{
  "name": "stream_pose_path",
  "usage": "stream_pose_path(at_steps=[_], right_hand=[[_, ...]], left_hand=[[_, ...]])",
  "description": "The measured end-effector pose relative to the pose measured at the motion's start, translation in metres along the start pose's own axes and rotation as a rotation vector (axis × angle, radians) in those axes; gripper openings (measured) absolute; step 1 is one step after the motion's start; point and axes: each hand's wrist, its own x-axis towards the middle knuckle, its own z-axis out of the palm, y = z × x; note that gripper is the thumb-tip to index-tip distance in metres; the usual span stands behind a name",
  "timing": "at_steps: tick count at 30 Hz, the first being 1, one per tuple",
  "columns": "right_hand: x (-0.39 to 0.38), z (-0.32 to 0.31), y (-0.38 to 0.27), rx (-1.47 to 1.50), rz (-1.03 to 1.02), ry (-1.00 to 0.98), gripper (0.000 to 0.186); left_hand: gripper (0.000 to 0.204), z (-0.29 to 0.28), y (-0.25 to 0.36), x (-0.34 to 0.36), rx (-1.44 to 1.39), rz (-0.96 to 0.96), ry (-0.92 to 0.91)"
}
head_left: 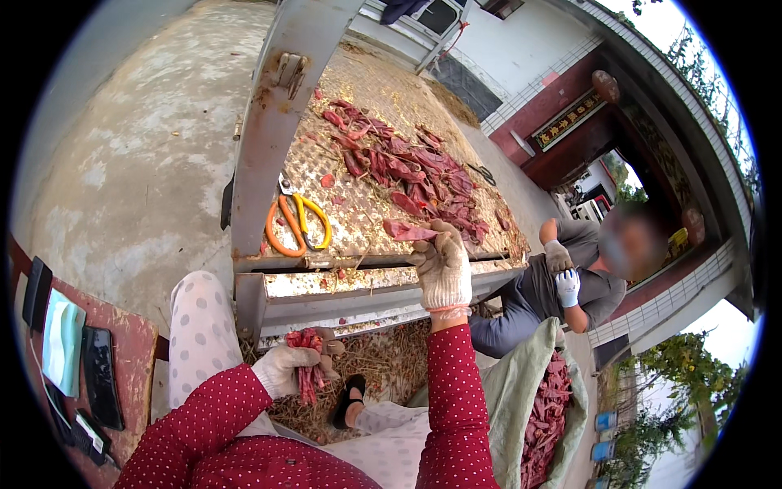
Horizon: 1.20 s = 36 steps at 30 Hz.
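My right hand (441, 265), in a soiled white knit glove, pinches a single dried red chili pepper (409, 231) above the front edge of the flatbed. Low in front of my lap, my gloved left hand (287, 368) is closed round a bunch of dried red chilies (305, 376). Just beyond the right hand, a heap of dried chilies (407, 167) lies on the metal bed (326, 220), with yellow seeds scattered about it. Scissors with orange and yellow handles (300, 224) rest at the bed's near left corner, beside the upright post.
An open green sack (509, 383) filled with dried chilies stands at my right. Beyond it sits another person (554, 285) wearing gloves. At far left, a worn red bench (134, 346) bears a phone (102, 376) and a tissue pack (63, 342). A rusty metal post (273, 122) rises from the bed's corner.
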Motion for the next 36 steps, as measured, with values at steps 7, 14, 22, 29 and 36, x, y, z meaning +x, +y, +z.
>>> stream_pose_path(at_steps=[7,14,22,29,36], right_hand=[[-0.156,0.007,0.060,-0.657,-0.136,-0.185,0.031],[-0.197,0.020,0.075,-1.122,-0.341,-0.441,0.028],[-0.195,0.027,0.045,-1.080,0.017,-0.347,0.034],[-0.020,0.007,0.004,-1.357,-0.556,-0.005,0.035],[0.126,-0.011,0.019,-1.866,-0.347,0.083,0.039]], left_hand=[[0.046,-0.027,-0.005,-0.003,-0.073,0.064,-0.051],[0.045,-0.014,-0.006,-0.002,-0.039,0.032,-0.045],[0.041,-0.024,-0.005,0.000,0.074,0.003,0.148],[0.041,-0.003,-0.001,-0.001,0.145,0.104,0.127],[0.043,-0.008,0.002,-0.001,0.048,0.067,0.091]])
